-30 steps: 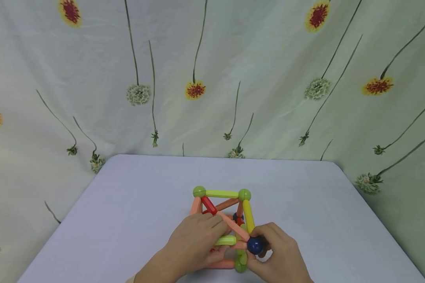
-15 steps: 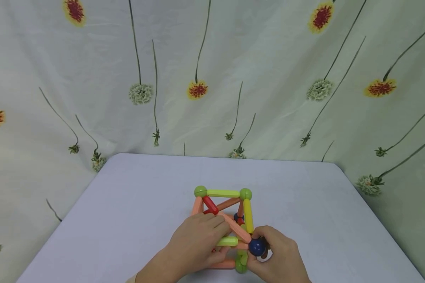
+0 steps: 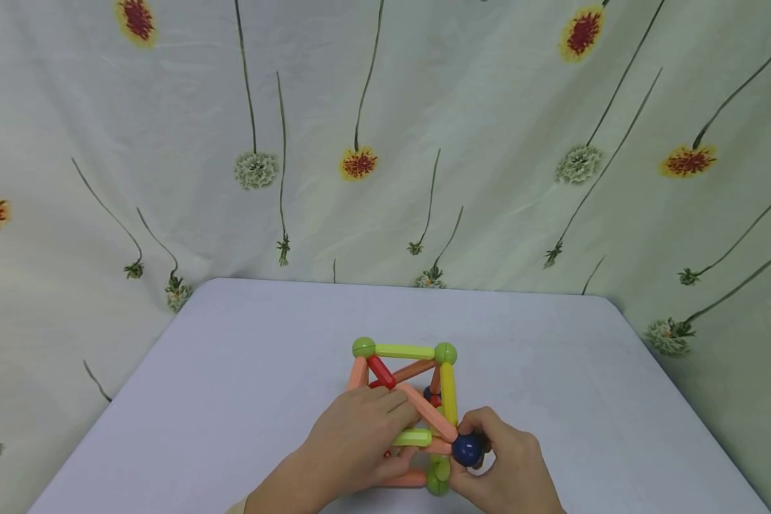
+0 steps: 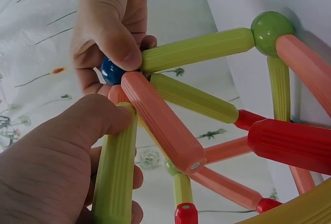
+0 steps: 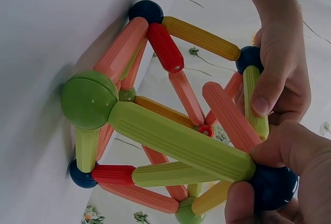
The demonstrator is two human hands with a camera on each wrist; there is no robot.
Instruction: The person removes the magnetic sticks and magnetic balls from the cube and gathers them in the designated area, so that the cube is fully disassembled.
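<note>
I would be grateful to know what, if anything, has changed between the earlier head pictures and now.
Nothing visible beyond a slight camera shift. The right hand still grips the dark blue ball, the left hand still holds a yellow-green stick, and the stick-and-ball frame stands as before.

Yellow rod (image 3: 448, 394), right-hand side: near end swung leftward over the last second; now less slanted in the head view, that end just left of the fingers (image 3: 481, 418). Blue ball (image 3: 467, 450): shifted slightly rightward and nearer the person. Salmon diagonal rod (image 3: 427, 412): near end shifted slightly, same direction as the ball. Right hand (image 3: 510, 457): fingertips slightly farther right, with the ball. Floral backdrop (image 3: 385, 221): prints slightly farther right in the head view than a second ago.
</note>
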